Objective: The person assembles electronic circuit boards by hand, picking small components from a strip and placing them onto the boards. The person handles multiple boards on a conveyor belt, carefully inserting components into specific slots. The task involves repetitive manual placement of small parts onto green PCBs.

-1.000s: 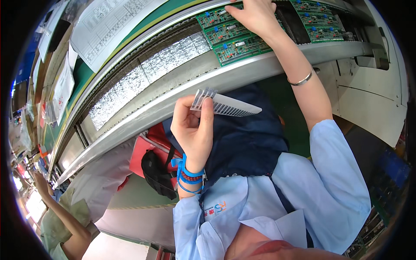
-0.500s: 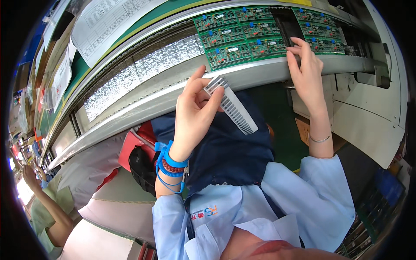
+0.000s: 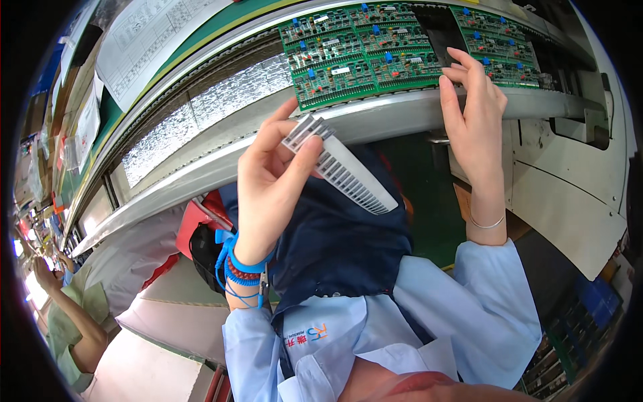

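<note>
Near the metal rail (image 3: 395, 117), a label strip (image 3: 356, 177) slants lengthwise toward lower right

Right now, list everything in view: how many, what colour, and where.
circuit-board groups: two, green, upper centre and upper right
label sheet: one, white with dark strips, centre
metal rail: one, grey, in front of the boards
foil-like strip: one, silver, left of the boards
printed sheet: at least one, white, upper left
cabinet: one, off-white, right
bag-like item: one, black, left of the lap
another person: at least one, green top, far left
wrist strap: one, blue, left wrist
bracelet: one, silvery, right wrist
uniform: one, light blue, lower centre
left hand: one, bare, pinching the label sheet
right hand: one, bare, by the rail

Background clutter is too blurred to count.
</note>
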`<state>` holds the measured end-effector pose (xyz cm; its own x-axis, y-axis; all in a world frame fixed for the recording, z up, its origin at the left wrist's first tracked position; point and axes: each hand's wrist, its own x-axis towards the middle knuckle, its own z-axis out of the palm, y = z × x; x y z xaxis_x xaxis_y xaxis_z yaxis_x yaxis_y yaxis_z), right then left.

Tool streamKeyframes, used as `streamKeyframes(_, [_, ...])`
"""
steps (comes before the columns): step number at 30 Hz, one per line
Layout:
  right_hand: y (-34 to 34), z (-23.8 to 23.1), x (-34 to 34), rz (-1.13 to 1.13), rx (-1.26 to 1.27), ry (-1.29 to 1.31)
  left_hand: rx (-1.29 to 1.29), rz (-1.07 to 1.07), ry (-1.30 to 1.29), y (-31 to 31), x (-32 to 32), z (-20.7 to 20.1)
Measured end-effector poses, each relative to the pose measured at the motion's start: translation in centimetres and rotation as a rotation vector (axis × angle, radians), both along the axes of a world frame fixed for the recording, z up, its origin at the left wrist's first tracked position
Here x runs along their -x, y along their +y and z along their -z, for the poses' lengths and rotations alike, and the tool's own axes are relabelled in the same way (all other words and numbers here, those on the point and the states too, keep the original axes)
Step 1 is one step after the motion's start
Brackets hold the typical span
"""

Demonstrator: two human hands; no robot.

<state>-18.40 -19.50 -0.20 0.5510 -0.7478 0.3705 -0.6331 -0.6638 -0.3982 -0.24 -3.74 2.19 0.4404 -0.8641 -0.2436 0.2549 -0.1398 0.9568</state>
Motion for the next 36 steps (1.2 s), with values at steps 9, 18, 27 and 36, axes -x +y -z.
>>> streamKeyframes(9, [-0.4, -1.5, 0.1, 0.034, 0.020, 0.053, 0.002, -0.022, 0.021, -0.8, 0.4, -2.0])
streamKeyframes(18, [-1.3, -1.2, 0.5, -0.019, -0.035, -0.066, 0.037, 0.046, -0.003, -1.1, 0.4, -1.5])
streamKeyframes(27, [-1.1, -1.3, 0.9, 0.091, -0.006, 0.041, 0.024, 0.097, -0.076, -1.7, 1.1, -1.7])
streamKeyframes(36, [-1.8, -0.8, 1.3, 0.102, -0.058, -0.077, 0.025, 0.104, -0.052, -2.3, 1.6, -2.0])
